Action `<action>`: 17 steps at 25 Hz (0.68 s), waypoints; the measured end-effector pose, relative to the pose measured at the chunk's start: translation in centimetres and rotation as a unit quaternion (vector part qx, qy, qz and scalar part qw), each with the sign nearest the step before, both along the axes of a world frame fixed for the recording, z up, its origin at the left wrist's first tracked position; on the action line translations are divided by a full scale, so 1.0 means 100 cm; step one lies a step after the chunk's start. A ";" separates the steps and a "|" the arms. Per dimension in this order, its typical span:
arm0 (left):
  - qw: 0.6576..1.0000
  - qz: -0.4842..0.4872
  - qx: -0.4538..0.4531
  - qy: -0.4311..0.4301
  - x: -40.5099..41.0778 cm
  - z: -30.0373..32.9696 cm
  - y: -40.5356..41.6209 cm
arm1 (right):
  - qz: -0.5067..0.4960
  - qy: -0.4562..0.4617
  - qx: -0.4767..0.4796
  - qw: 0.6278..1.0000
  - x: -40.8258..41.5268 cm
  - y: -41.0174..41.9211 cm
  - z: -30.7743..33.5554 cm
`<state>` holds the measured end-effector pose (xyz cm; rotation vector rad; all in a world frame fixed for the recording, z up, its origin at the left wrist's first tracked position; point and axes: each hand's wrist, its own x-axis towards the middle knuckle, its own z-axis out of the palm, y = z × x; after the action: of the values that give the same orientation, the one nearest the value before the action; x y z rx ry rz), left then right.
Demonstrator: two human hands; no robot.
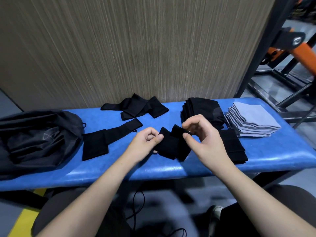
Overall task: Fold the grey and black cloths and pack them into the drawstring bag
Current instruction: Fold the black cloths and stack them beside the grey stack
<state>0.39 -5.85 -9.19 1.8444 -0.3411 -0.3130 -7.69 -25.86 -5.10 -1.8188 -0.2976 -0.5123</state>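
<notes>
Black, soft cloth (172,144) is hanging folded between both hands just above the blue padded bench (266,151): the left hand (145,142) is pinching its 9 o'clock corner, the right hand (203,134) is pinching the 3 o'clock corner. At 9 o'clock the crumpled dark drawstring bag (39,134) is lying on the bench. At 2 o'clock a stack of black cloths (203,108) is sitting beside a neat square stack of grey cloths (253,120). Loose black strips (136,106) are sprawling at 12 o'clock.
</notes>
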 end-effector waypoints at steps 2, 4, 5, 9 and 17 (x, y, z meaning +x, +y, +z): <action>1.000 0.002 -0.013 0.026 -0.001 0.002 -0.002 | -0.001 -0.038 -0.057 0.998 0.000 0.002 -0.002; 0.999 0.006 -0.018 0.046 -0.004 0.004 -0.005 | -0.009 -0.082 -0.122 0.989 0.000 0.006 -0.004; 0.998 0.014 -0.021 0.055 -0.006 0.004 -0.006 | -0.014 -0.107 -0.155 0.982 0.001 0.008 -0.007; 0.995 0.039 -0.040 0.082 -0.009 0.010 -0.004 | -0.018 -0.167 -0.285 0.944 0.003 0.014 -0.018; 0.969 0.015 -0.099 0.224 -0.024 0.027 -0.009 | -0.120 -0.226 -0.251 0.934 -0.002 0.031 -0.023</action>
<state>-2.04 -6.78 -6.46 1.5282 -0.0300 -0.6374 -7.93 -22.75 -7.36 -2.2323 -0.5636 -1.1130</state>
